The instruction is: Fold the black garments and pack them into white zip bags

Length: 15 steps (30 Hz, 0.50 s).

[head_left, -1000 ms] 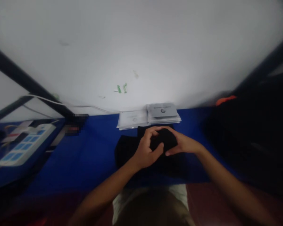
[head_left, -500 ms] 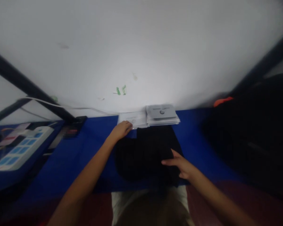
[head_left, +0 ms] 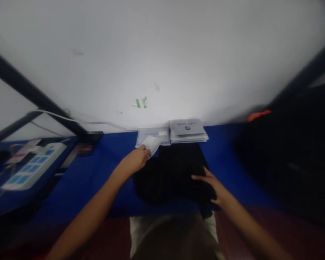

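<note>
My left hand (head_left: pixel 137 158) pinches the near edge of a white packet (head_left: pixel 152 143), which is lifted at a slant. Beneath and behind it lies another clear-and-white packet (head_left: pixel 163 139), flat against the wall side. To its right sits a stack of white printed cards or envelopes (head_left: pixel 189 130) with a round dark logo on top. A folded black cloth item (head_left: pixel 173 173) lies in front of these on the blue surface. My right hand (head_left: pixel 212 184) is on the right part of the black item, fingers and thumb around a fold of it.
A white power strip with blue sockets (head_left: pixel 35 167) lies on the left, with cables near it. A white cable (head_left: pixel 97 123) runs along the wall. Dark frame bars (head_left: pixel 24 83) slope at both sides. A large black object (head_left: pixel 292 155) with something orange (head_left: pixel 259 115) behind it stands right.
My left hand has drawn the white packet up and toward me, off the one beneath it. My right hand and the fold of black cloth have shifted slightly.
</note>
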Motion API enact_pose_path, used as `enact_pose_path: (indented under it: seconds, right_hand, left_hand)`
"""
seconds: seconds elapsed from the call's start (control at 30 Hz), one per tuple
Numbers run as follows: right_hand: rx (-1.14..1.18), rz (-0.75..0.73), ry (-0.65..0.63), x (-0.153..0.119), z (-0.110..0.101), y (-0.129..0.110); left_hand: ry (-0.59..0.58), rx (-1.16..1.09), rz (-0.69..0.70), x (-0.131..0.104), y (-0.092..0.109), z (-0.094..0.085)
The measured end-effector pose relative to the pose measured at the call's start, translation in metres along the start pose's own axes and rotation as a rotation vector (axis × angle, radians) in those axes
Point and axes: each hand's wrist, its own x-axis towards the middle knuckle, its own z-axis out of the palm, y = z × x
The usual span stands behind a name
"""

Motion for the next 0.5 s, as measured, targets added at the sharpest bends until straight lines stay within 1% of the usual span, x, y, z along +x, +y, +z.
enact_pose_path:
  seconds: [0.07, 0.13, 0.2, 0.27, 0.33, 0.4, 0.5]
  right_hand:
    - [-0.024, -0.036, -0.008, 0.003, 0.006, -0.001]
    - [-0.048, -0.074, -0.057, 0.007, 0.013, -0.001]
    - [-0.059, -0.103, -0.116, 0.010, 0.020, 0.000]
    - [-0.052, -0.104, -0.166, 0.013, 0.026, 0.001]
    - [-0.046, -0.078, -0.204, 0.016, 0.029, 0.003]
    - [-0.064, -0.051, -0.231, 0.018, 0.031, 0.007]
    - [-0.123, -0.045, -0.229, 0.022, 0.030, 0.015]
  left_hand:
    - [-0.030, -0.002, 0.036, -0.008, 0.016, 0.002]
    - [-0.023, -0.032, 0.096, -0.013, 0.030, 0.005]
    - [0.000, -0.053, 0.171, -0.016, 0.039, 0.010]
    - [0.035, -0.044, 0.253, -0.019, 0.044, 0.017]
    - [0.104, -0.020, 0.334, -0.022, 0.046, 0.024]
    - [0.220, -0.005, 0.396, -0.025, 0.047, 0.030]
    - [0.387, -0.038, 0.403, -0.030, 0.050, 0.033]
